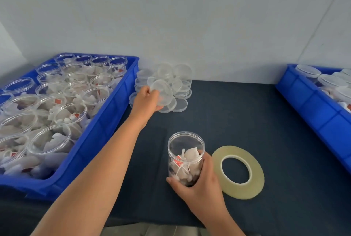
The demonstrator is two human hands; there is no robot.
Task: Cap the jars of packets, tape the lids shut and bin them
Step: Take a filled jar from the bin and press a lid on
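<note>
The jar [185, 152] of packets, still uncapped, stands on the dark cloth [284, 140] and is clasped low around its wall by the right hand [197, 184], fingers curled round it. It is judged light, stiff and smooth, so apt to slip; the wall is best held low, with the rim left free. A tape roll [237, 172] lies flat just right of the jar. Beyond and left of the jar, a thin clear lid [162, 91] is pinched by the left hand [146, 101] at the pile of lids [182, 84]. Bare cloth lies between jar and pile. A bin of open jars [106, 122] is set left of the jar, a bin of capped jars [313, 103] far right
</note>
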